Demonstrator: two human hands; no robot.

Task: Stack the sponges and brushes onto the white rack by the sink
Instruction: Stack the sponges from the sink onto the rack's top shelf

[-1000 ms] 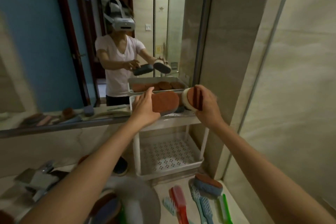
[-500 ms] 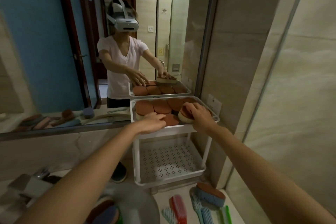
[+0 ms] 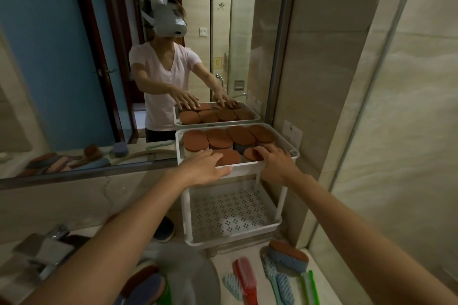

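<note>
Rests left hand point(image 3: 205, 168) and right hand point(image 3: 275, 161), grip apart with fingers flat, on sponges point(image 3: 218, 137) packing top tier of rack point(image 3: 277, 224); leaves lower tier bare, brushes point(image 3: 245, 277) and loose sponge point(image 3: 288, 255) on counter point(image 3: 324, 265); judges task roughly half done.

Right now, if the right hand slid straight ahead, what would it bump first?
Probably the back-row sponges, since the right hand rests on a front sponge. Depth is unclear.

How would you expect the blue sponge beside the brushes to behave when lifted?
The blue sponge looks thick and porous, so it is probably light and squashy. Lying flat and oval, it seems unlikely to roll.
</note>
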